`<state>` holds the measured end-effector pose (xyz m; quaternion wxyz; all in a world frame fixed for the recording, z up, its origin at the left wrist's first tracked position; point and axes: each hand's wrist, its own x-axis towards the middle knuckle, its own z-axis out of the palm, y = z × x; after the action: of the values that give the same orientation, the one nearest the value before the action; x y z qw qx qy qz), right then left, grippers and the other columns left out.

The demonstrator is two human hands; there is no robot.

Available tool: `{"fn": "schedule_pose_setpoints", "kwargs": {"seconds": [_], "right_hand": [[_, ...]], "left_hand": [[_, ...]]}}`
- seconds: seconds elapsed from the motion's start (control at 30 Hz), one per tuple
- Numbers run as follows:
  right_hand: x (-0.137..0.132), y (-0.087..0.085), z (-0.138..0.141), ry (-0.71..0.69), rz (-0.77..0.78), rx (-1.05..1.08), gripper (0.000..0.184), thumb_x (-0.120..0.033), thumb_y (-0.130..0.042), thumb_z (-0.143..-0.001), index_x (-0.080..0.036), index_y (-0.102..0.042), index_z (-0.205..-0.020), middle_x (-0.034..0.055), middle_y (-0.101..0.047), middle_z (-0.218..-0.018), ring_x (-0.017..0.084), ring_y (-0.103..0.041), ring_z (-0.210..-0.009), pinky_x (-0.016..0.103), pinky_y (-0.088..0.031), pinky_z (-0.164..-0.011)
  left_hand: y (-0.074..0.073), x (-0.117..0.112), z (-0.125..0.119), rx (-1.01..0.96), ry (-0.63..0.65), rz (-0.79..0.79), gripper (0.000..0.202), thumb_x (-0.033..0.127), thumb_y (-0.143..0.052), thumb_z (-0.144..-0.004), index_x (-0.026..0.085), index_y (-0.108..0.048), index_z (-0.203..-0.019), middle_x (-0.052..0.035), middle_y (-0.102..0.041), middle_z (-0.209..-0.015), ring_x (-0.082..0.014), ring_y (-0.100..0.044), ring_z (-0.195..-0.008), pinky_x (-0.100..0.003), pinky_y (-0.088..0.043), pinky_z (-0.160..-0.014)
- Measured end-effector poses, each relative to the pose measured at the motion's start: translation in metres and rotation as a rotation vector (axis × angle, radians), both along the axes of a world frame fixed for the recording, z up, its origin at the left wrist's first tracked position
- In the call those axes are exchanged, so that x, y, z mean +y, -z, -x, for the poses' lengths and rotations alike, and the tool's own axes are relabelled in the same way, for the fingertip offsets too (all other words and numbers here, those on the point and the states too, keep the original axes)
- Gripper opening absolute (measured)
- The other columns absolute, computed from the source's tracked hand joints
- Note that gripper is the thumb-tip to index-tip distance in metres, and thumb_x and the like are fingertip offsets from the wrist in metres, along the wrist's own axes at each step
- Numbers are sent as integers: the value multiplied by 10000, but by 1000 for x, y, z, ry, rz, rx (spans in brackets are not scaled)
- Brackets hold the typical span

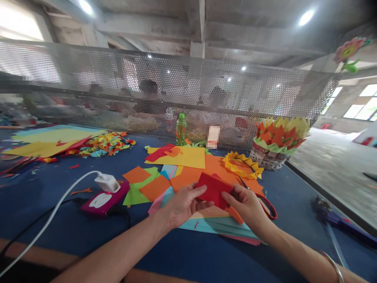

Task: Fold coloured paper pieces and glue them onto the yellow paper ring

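Observation:
Both my hands hold a folded red paper square [212,188] just above a pile of coloured paper sheets [188,173] on the blue table [176,255]. My left hand [183,204] pinches its left edge with thumb on top. My right hand [245,204] grips its right lower corner with curled fingers. Red-handled scissors [269,208] lie just right of my right hand, partly hidden by it.
A basket [272,157] filled with folded paper pieces stands at the right back. A yellow paper ring [243,163] lies beside it. A green bottle [181,129] stands by the mesh screen. A white charger [107,182] on a pink device [103,200] sits left, with cables. Paper scraps [106,143] lie far left.

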<state>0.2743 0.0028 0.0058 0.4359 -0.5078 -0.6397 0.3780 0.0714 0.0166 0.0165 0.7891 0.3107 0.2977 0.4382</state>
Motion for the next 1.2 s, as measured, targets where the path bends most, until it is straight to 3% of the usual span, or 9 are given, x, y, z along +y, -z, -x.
{"fn": "schedule_pose_setpoints", "kwargs": {"seconds": [0.27,0.43,0.57,1.0,1.2], "right_hand": [[-8,-7,7,-39,27,7,387,-601,-690,-765,-217,-658,-788,-9,-615,-618,143,-538,-566,252,-416,-525],[-7,-8,7,-45,38,16,397,-605,-675,-786,-213,-664,-851,-24,-590,-647,128,-526,-582,241,-423,-545],[-1,-4,1,-28,26,10,407,-607,-648,-825,-201,-636,-800,-23,-580,-665,120,-523,-611,236,-413,-572],[-2,-4,0,47,-62,-23,414,-599,-650,-836,-192,-627,-764,-18,-579,-639,120,-495,-597,237,-383,-562],[-4,0,0,40,-103,-54,407,-587,-639,-854,-186,-637,-781,-12,-578,-657,117,-503,-602,230,-391,-553]], "left_hand": [[1,0,-2,-29,-41,-54,179,229,-837,-734,120,-744,-842,-68,-754,-931,-157,-699,-823,-254,-604,-762],[5,1,-1,-3,-69,-103,173,249,-849,-723,129,-745,-790,-41,-741,-860,-139,-674,-783,-271,-601,-792],[7,1,0,20,-56,-113,164,247,-845,-727,127,-735,-743,-33,-732,-823,-138,-670,-759,-299,-603,-812],[2,-1,1,-13,56,-11,181,193,-836,-725,117,-748,-864,-55,-754,-888,-129,-686,-670,-266,-623,-684],[2,-3,-1,-35,59,6,219,193,-821,-750,117,-742,-940,-101,-760,-1002,-167,-718,-741,-298,-634,-701]]}}
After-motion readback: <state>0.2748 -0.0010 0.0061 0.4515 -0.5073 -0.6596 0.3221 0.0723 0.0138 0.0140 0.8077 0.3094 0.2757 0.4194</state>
